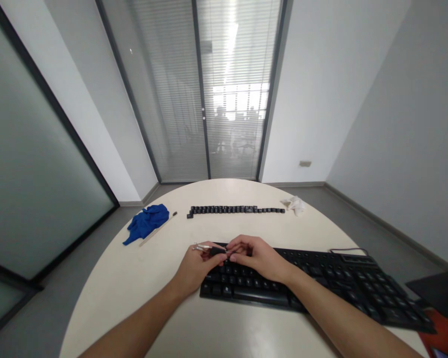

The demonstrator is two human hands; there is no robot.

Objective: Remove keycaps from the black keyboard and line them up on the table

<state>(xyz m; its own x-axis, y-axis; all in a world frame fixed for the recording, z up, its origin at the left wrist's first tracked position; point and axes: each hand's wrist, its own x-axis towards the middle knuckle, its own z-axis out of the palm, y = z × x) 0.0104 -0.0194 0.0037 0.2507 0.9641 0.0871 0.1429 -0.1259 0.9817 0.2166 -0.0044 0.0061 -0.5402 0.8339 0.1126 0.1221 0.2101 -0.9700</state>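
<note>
My left hand (196, 268) is closed around a small keycap puller (217, 251), its silver wire ends pointing left and its black part lying between my fingers. My right hand (259, 258) meets it from the other side, fingertips pinched together near the puller's right end. Whatever sits in that pinch is too small to make out. Both hands are over the left part of a black keyboard (261, 294), which lies slightly askew on the table. Part of its upper left key area is hidden by my fingers.
Black keycaps (224, 209) stand in rows across the round cream table (224, 330). A blue cloth (147, 222) and a thin wooden-handled brush (159, 229) lie at left, a crumpled white tissue (294, 205) at back right. The keyboard's cable (349, 249) curls behind it.
</note>
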